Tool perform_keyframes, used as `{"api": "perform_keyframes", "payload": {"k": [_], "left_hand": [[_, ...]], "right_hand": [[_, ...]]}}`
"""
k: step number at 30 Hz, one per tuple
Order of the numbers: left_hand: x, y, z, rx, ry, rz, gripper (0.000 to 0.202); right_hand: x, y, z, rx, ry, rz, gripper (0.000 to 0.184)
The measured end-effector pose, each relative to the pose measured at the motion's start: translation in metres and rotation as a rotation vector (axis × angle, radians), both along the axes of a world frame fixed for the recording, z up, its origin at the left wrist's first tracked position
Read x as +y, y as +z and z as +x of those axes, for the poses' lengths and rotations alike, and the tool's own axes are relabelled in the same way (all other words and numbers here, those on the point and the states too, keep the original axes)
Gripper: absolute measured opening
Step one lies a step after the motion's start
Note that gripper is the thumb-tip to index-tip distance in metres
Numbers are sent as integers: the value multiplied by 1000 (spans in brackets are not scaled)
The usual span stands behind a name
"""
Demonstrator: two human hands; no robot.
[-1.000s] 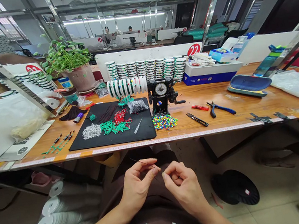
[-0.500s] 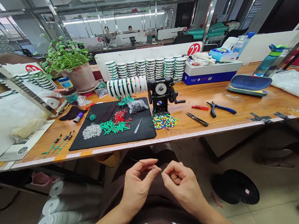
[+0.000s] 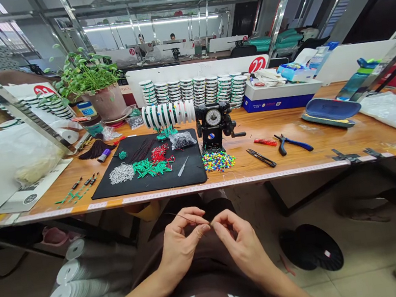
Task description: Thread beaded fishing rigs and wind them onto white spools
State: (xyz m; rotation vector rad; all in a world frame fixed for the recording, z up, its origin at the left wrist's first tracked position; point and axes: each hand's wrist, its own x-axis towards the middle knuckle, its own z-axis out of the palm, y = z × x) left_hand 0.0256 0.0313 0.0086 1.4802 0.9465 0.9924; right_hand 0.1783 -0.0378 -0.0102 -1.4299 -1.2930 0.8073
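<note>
A black work mat (image 3: 194,174), a dial-faced hand-cranked winder (image 3: 213,122), coloured beads (image 3: 218,161), blue-handled pliers (image 3: 292,143), a potted plant (image 3: 85,76)

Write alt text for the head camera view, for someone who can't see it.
The left hand pinches a thin dark wire above the lap, the right hand close beside it. Beyond, a wooden workbench holds a black mat with wire pieces and a small crank machine with a dial.
</note>
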Motion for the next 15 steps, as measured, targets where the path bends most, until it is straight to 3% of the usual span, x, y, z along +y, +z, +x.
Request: {"api": "perform_keyframes", "payload": {"k": [3, 10, 13, 15], "left_hand": [[-1, 0, 0, -10, -17, -4, 13], [-4, -2, 3, 17, -81, 13, 11], [-4, -3, 3, 20, -142, 44, 12], [-3, -3, 2, 14, -111, 77, 14]], "right_hand": [[0, -2, -2, 50, -13, 9, 33], [-1, 2, -16, 107, -22, 61, 31], [2, 4, -16, 165, 33, 66, 33], [5, 1, -12, 249, 94, 28, 34]]}}
